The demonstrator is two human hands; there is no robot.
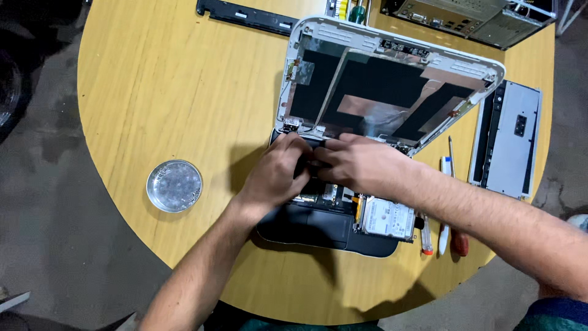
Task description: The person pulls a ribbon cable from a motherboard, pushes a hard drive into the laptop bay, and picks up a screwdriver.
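Laptop: we see an opened-up laptop base (pixel 324 230) lying near the front edge of the round wooden counter (pixel 165 92), its stripped lid (pixel 392 86) tilted back with the bare inner panel showing.
Left hand: our left hand (pixel 278 171) rests on the base just under the hinge, fingers curled down; we cannot tell what they pinch.
Right hand: our right hand (pixel 361 165) is touching the left one, fingers pressed together at the same hinge spot.
Drive: silver hard drive (pixel 387 219) sits in the base's right corner.
Tools: screwdrivers (pixel 446 208) just right of the base.
Dish: round metal dish (pixel 174 186) well apart, left.
Panel: grey cover panel (pixel 508 141) at far right.
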